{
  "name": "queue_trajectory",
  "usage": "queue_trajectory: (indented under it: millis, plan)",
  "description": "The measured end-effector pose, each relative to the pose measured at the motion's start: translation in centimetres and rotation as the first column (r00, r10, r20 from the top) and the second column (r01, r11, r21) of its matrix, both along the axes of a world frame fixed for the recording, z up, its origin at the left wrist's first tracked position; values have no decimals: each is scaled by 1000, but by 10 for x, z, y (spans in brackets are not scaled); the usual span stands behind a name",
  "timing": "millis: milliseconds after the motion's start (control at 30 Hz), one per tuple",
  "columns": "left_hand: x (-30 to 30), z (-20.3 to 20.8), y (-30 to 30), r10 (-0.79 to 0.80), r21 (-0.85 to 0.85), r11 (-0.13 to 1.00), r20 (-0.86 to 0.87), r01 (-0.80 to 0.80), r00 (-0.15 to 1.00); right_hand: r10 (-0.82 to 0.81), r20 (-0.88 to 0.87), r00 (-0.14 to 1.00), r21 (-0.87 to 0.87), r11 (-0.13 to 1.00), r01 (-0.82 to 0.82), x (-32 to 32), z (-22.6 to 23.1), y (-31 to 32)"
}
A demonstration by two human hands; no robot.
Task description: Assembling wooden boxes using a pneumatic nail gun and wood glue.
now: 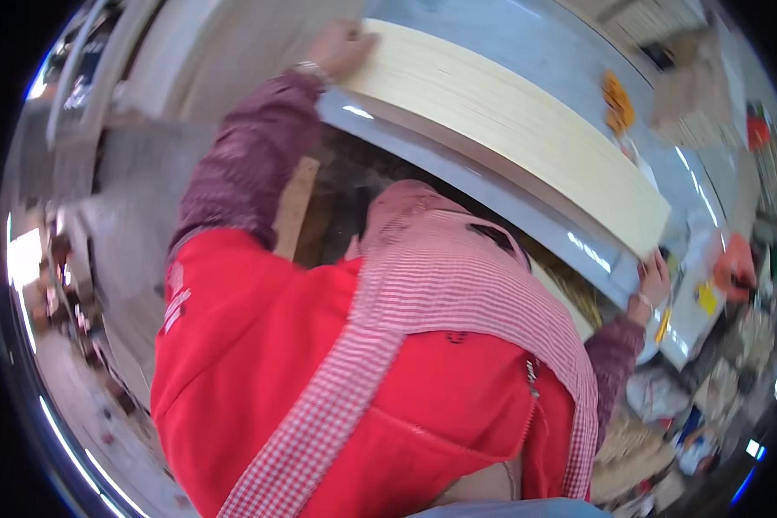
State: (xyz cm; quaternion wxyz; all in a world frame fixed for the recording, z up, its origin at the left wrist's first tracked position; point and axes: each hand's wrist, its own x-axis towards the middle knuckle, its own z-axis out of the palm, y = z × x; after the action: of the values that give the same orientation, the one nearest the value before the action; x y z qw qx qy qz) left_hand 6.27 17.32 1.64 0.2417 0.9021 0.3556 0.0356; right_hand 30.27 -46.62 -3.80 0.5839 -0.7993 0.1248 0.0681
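A long pale wooden board (501,112) lies slantwise across a grey-blue tabletop (492,39), its broad face up and a thick near edge showing. My left hand (341,50) is closed on the board's far-left end, fingers curled at its short edge. At the opposite end, my right hand (654,281) grips the near corner, with the fingers up against the edge. Purple sleeves cover both forearms, and a pale bracelet shows at each wrist.
An orange-yellow object (617,102) lies on the table beyond the board, near stacked brown cardboard (691,104). An orange-red bag (734,266) and a yellow item (706,299) sit to the right. Clutter and bags fill the lower right. A wooden piece (295,207) stands beside my left arm.
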Motion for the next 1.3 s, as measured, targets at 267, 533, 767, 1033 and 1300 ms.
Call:
queue_trajectory:
  millis: [267, 533, 767, 1033, 1300]
  plan:
    - [-4, 7, 10, -109, -154, 978, 206, 143, 972, -79, 70, 994, -8, 997, 79, -27, 43, 43]
    - [102, 58, -138, -700, 295, 713, 234, 636, 675, -104, 100, 990, 328, 942, 66, -43, 30, 26]
    - [195, 37, -318, -931, 345, 364, 122, 865, 343, 101, 386, 917, -135, 989, -52, -60, 15, 20]
    - [228, 25, -383, -975, 417, 173, -54, 892, 215, 268, 651, 710, -445, 893, 71, -59, 27, 28]
    - [227, 31, -384, -961, 300, 226, -85, 927, 262, 300, 704, 643, -459, 884, 89, -53, 34, 31]
